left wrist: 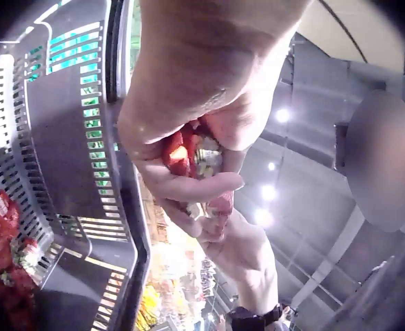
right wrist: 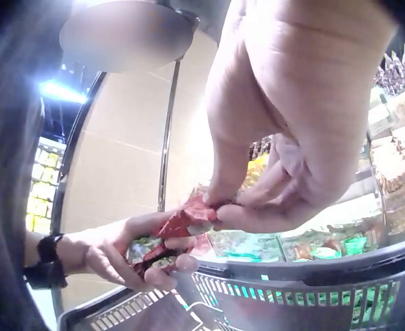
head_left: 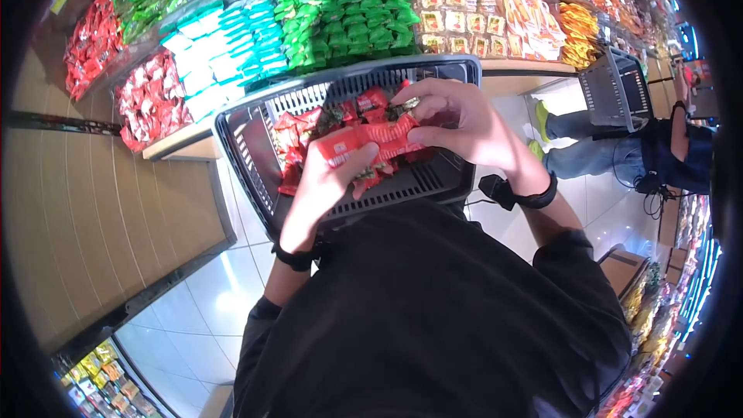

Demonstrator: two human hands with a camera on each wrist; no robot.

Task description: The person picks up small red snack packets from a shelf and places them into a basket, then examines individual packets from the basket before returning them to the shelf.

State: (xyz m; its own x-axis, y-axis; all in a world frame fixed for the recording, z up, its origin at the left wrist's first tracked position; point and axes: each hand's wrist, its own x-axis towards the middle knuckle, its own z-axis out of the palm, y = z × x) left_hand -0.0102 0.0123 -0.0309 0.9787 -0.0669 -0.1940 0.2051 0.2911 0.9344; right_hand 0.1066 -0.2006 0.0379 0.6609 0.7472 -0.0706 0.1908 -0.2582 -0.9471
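Note:
Over a dark shopping basket, my left hand grips a small red snack packet, thumb across its printed face. In the left wrist view its fingers curl around red wrapping with a clear, greenish part beside it. My right hand comes in from the other side. Its thumb and fingers pinch the end of the red wrapper, as the right wrist view shows. Below both hands, more red packets lie heaped in the basket, partly hidden by the hands.
Beyond the basket, shelf bins hold green packets, blue-white packets and red packets. On the right, a person in jeans stands near another grey basket. A wooden cabinet borders the left.

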